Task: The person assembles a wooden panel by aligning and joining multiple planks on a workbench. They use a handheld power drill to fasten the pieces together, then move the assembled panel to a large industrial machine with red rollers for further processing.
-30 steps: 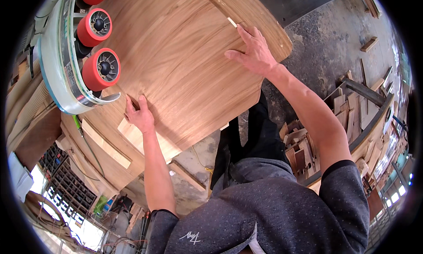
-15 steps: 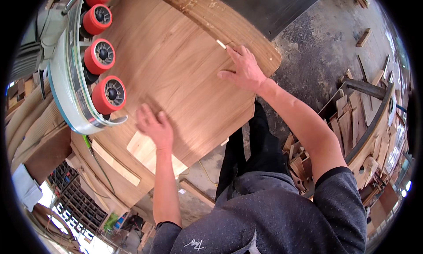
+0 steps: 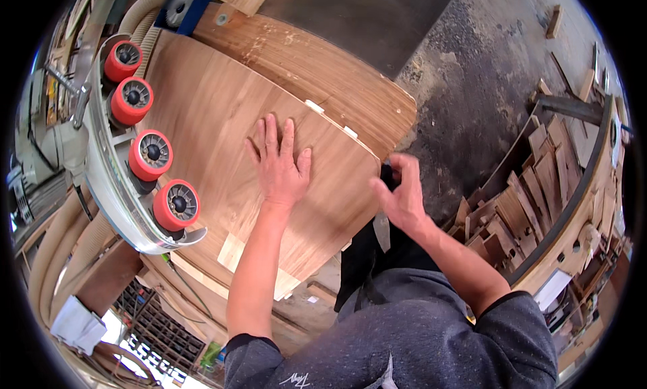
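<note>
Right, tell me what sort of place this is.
Most likely a woodworking shop: a broad wooden panel lies under the person's left hand, a row of red rollers stands along its left side, and wood offcuts are heaped at the right.

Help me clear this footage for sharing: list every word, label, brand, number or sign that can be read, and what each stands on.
No text reads clearly enough to quote.
Dark shirt: a small pale script-like mark near the picture's lower edge, too small to read surely.
Wooden panel: no lettering that I can make out.
Red rollers: none legible.
</note>
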A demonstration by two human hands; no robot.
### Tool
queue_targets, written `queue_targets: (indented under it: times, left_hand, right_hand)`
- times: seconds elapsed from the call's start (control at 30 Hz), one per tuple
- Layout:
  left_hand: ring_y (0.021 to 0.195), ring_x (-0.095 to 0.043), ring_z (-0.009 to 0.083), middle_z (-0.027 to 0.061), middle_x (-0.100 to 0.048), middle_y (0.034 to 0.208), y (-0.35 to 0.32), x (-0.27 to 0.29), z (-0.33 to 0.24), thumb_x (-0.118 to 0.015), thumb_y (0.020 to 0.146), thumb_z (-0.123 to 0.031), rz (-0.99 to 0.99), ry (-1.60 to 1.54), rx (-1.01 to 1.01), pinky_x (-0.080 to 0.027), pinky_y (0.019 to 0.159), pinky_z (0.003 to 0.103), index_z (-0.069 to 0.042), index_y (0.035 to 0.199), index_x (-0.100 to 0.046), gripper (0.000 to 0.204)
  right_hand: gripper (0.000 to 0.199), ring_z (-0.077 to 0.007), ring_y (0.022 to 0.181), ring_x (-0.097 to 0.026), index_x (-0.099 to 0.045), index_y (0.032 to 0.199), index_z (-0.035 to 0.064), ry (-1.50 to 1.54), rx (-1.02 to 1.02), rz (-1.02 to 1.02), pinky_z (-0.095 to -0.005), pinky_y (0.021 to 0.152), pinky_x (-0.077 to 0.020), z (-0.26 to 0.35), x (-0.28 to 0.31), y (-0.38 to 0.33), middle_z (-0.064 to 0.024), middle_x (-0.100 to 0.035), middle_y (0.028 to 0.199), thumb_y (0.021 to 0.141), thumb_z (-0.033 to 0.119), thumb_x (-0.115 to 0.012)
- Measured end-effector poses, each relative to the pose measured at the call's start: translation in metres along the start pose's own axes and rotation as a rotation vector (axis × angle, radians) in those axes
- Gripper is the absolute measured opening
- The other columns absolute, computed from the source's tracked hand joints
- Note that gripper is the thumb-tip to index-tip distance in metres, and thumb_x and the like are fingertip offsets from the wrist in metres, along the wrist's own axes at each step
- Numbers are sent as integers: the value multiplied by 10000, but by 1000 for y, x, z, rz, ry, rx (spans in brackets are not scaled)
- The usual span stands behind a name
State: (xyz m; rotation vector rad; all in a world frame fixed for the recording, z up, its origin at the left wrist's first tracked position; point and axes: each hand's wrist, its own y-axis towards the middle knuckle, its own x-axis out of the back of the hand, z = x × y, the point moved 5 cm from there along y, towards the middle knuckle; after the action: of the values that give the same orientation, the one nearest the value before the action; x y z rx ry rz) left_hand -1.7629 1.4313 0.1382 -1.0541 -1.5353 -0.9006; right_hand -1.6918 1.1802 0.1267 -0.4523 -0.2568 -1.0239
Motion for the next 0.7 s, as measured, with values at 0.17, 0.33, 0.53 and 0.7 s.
queue_targets:
  times: [0.17,0.33,0.53,0.7]
  left_hand:
    - [1562,-169,432,218,-183,1697,-2,-7,4,-560,988,-441,19,25,-27,-87,1200,718,-136,1617,-324,738]
    - [1549,-198,431,200,-195,1692,22,-1,16,-602,949,-513,29,24,-138,-102,1190,719,-147,1609,-352,795]
    - [1390,-433,330,116,-503,1431,132,20,61,-762,801,-581,122,109,-428,-195,1194,641,-99,1331,-591,736]
    - [874,-513,292,75,-540,860,167,13,56,-818,697,-643,205,-21,-548,-401,900,464,-80,826,-571,629]
  right_hand:
    - [724,-290,1275,-564,-410,1432,-61,435,-536,215,-384,1085,-452,-32,-47,-68,-242,-558,1362,923,318,-758]
    - [640,-227,1177,-632,-445,1422,-35,520,-621,233,-353,1000,-510,-35,-52,-68,-194,-643,1260,962,316,-719]
    - [631,-219,1125,-642,-438,1423,-33,582,-541,225,-355,981,-516,-25,-42,-64,-179,-653,1228,975,317,-710]
    - [578,-216,1111,-633,-440,1396,-31,507,-490,225,-362,956,-524,-25,-42,-61,-169,-634,1209,982,275,-703]
